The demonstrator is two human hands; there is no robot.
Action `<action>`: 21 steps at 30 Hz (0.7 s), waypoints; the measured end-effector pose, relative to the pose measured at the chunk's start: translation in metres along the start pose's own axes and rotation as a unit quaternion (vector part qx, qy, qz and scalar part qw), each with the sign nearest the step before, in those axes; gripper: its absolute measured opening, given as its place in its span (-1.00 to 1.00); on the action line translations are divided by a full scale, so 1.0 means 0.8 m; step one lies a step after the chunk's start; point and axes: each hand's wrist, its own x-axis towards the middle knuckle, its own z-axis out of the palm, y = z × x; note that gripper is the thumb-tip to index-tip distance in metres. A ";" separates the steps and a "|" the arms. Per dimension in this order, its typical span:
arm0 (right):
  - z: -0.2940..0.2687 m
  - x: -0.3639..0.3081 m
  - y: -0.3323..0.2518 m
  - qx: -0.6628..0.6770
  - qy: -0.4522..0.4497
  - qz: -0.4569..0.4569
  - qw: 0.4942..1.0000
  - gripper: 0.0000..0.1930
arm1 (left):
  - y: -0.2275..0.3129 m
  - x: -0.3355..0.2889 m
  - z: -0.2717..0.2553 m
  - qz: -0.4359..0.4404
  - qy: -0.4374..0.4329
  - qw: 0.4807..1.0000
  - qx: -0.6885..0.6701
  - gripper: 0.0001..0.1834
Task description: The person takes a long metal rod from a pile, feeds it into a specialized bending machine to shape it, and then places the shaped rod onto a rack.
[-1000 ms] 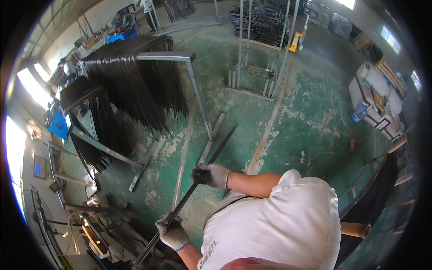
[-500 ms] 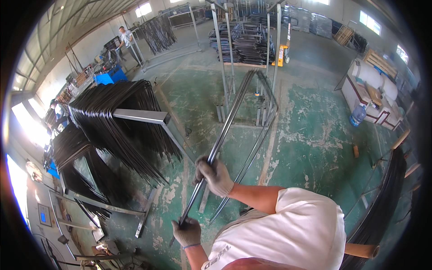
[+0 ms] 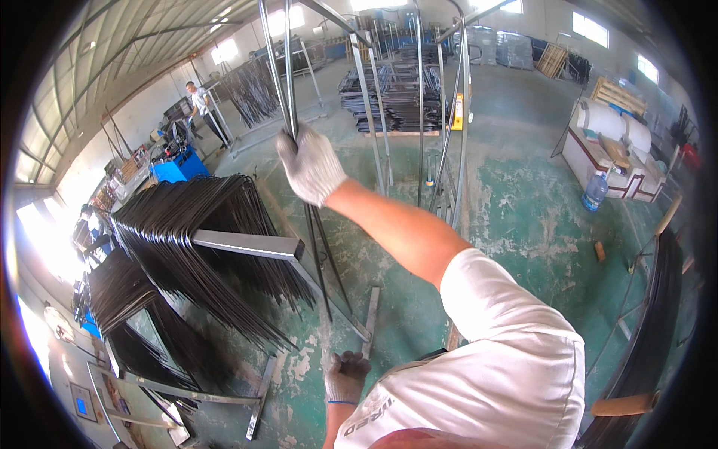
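Head view: my right hand [image 3: 310, 165] and left hand [image 3: 345, 376] are both clamped on the bent steel rods [image 3: 288, 90]; I would keep them upright, clear of the rack [image 3: 247, 244].

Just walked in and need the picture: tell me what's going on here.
A person in a workshop holds a bent metal rod nearly upright. The gloved right hand grips it high up, and the gloved left hand is closed low down near the body. To the left, many dark rods hang over a rack bar.
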 end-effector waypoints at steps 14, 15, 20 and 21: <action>0.100 0.164 0.369 -0.272 -0.103 0.043 0.956 -0.54 | 0.006 0.082 -0.082 0.137 0.190 0.972 -0.002 -0.64; 0.107 0.177 0.392 -0.275 -0.111 0.064 0.953 -0.54 | -0.004 0.085 -0.071 0.145 0.216 0.965 -0.024 -0.65; 0.165 0.188 0.471 -0.453 -0.175 -0.039 0.873 -0.46 | -0.064 0.080 -0.046 0.196 0.262 0.944 0.037 -0.67; 0.139 0.194 0.514 -0.493 -0.221 0.035 0.840 -0.41 | -0.076 0.095 -0.051 0.200 0.246 0.947 0.056 -0.64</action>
